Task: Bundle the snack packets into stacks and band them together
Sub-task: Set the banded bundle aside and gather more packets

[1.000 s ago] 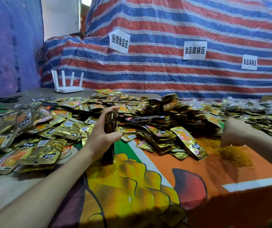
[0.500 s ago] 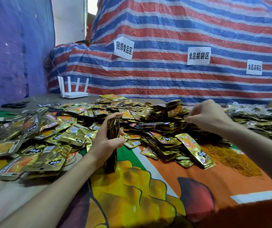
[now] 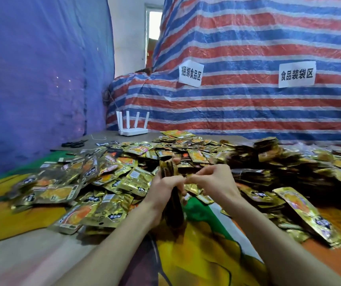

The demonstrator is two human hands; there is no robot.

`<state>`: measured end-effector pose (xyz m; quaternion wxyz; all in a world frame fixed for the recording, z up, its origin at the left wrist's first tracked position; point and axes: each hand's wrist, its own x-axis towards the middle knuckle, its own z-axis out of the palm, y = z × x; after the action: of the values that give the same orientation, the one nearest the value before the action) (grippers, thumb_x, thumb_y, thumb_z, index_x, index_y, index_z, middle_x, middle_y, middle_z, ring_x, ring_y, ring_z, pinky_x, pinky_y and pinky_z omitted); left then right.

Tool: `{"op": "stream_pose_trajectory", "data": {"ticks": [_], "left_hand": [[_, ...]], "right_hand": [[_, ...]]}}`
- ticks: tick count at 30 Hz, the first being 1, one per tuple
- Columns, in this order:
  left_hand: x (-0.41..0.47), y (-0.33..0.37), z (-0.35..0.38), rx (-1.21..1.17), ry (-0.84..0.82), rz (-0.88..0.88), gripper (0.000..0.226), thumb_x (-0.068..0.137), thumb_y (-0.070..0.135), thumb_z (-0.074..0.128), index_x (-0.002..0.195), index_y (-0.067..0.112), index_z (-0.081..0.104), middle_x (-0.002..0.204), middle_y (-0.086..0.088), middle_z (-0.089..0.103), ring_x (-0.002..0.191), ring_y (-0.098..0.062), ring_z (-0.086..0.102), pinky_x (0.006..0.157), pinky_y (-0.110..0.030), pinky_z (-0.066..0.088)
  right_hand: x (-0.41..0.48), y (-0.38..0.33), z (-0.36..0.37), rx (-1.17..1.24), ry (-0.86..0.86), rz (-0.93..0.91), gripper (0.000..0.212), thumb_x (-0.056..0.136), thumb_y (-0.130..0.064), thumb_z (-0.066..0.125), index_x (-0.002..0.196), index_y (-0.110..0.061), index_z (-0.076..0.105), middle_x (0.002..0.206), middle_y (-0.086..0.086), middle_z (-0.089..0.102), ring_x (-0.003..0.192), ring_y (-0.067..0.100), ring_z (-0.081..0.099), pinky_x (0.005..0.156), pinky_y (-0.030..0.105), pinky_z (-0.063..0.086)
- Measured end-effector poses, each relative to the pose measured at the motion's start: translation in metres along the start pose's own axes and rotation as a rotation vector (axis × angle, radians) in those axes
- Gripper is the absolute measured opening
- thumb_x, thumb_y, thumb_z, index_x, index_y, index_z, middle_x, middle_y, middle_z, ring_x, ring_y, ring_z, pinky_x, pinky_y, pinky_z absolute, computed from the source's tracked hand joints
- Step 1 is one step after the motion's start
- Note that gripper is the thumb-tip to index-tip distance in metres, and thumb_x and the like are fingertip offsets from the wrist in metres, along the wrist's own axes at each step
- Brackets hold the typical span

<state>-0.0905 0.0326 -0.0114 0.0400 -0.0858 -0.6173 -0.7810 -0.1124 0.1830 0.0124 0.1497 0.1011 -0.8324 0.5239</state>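
Holding the upright stack of gold foil snack packets [image 3: 169, 172] on edge over the table [image 3: 206, 254] with its printed cloth, my left grip [image 3: 163, 190] is curled tight round the stack's middle. My right grip [image 3: 214, 182] is closed to a pinch of thumb and forefinger, just beside the stack's upper half. What it pinches is thin and blurred, and I judge it to be a thin yellow rubber band [image 3: 188, 177]. To band well, I should square the packet edges, stretch the loop wide, slip it over the top end and seat it at the middle. My left fingers must then shift clear without loosening. The loose heap of gold packets [image 3: 111, 182] lies just behind and leftward.
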Motion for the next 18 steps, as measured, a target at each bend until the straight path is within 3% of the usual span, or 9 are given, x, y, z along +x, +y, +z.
{"op": "stream_pose_trajectory", "data": {"ticks": [4,8,12,15,16,18], "left_hand": [[0.006,0.002,-0.004,-0.057,0.007,-0.069,0.057,0.066,0.0,0.058,0.118,0.022,0.061,0.082,-0.019,0.06,0.058,-0.022,0.056,0.054,-0.034,0.052],[0.007,0.007,-0.013,-0.438,-0.236,-0.226,0.091,0.043,0.003,0.061,0.133,0.013,0.054,0.082,-0.013,0.05,0.059,-0.023,0.05,0.055,-0.035,0.048],[0.003,0.013,-0.018,-0.689,-0.534,-0.195,0.077,0.052,0.008,0.055,0.128,0.014,0.047,0.082,-0.007,0.043,0.063,-0.018,0.041,0.058,-0.032,0.045],[0.003,0.013,-0.017,-0.692,-0.611,-0.188,0.071,0.054,0.007,0.057,0.125,0.014,0.049,0.082,-0.006,0.041,0.065,-0.018,0.041,0.06,-0.032,0.043],[0.003,0.012,-0.017,-0.682,-0.619,-0.19,0.071,0.054,0.007,0.059,0.124,0.014,0.05,0.082,-0.006,0.042,0.065,-0.018,0.041,0.061,-0.031,0.043],[0.004,0.009,-0.015,-0.67,-0.606,-0.198,0.074,0.053,0.007,0.061,0.125,0.014,0.048,0.082,-0.006,0.042,0.065,-0.018,0.041,0.061,-0.031,0.043]], "right_hand": [[0.006,0.016,-0.008,0.17,-0.117,0.11,0.018,0.071,-0.021,0.091,0.062,-0.012,0.078,0.058,-0.003,0.068,0.054,0.006,0.062,0.052,0.018,0.049],[0.007,0.022,-0.017,0.382,-0.328,0.212,0.006,0.077,-0.006,0.083,0.075,-0.001,0.079,0.072,0.01,0.064,0.059,0.012,0.058,0.055,0.022,0.049],[0.005,0.023,-0.025,0.853,-0.553,0.273,0.011,0.066,-0.013,0.081,0.076,-0.008,0.079,0.086,0.007,0.071,0.076,0.016,0.069,0.074,0.023,0.058],[0.005,0.023,-0.03,1.07,-0.591,0.237,0.008,0.078,-0.014,0.071,0.076,-0.01,0.078,0.09,0.006,0.074,0.089,0.021,0.072,0.086,0.031,0.058],[0.005,0.022,-0.03,1.12,-0.594,0.229,0.003,0.075,-0.013,0.074,0.075,-0.01,0.076,0.087,0.006,0.073,0.09,0.023,0.072,0.087,0.033,0.058],[0.004,0.02,-0.029,1.221,-0.595,0.205,0.021,0.061,-0.012,0.086,0.074,-0.01,0.07,0.077,0.004,0.068,0.084,0.025,0.069,0.087,0.038,0.058]]}}
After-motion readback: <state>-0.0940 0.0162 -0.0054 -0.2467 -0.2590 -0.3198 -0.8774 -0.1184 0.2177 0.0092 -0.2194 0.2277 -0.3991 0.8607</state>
